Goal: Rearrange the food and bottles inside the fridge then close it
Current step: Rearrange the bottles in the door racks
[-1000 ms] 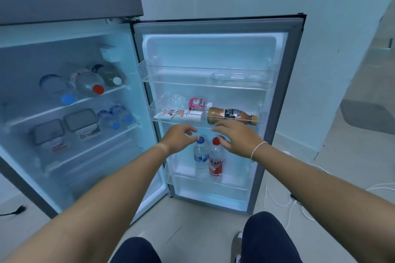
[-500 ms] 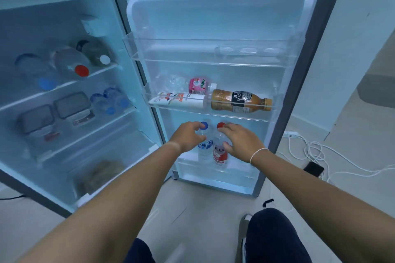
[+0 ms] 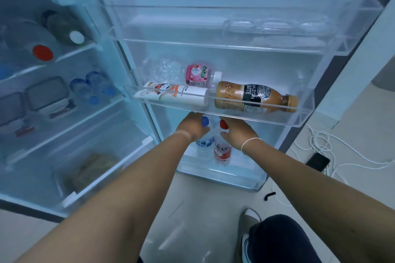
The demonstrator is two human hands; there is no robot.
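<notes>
Pale tiled floor is lying under the open fridge, with white cables and a dark phone trailing at the right beside a light wall. Inside the cabinet at the left, bottles are lying on their sides with a red cap and a white cap facing out, and lidded containers are sitting on the shelf below.

On the door's middle shelf a brown bottle is lying flat, long axis left to right, cap pointing right, its dark label reading "AMAZON LATTE". Left of it a white carton is lying the same way, and behind, a pink bottle reading "KATO" is lying with its white cap to the right.

In the lowest door shelf two bottles are standing upright, touching. The left hand is curling around the blue-capped bottle; the right hand is wrapping the red-capped bottle, whose red label is showing "ELO". A white band is circling the right wrist.
</notes>
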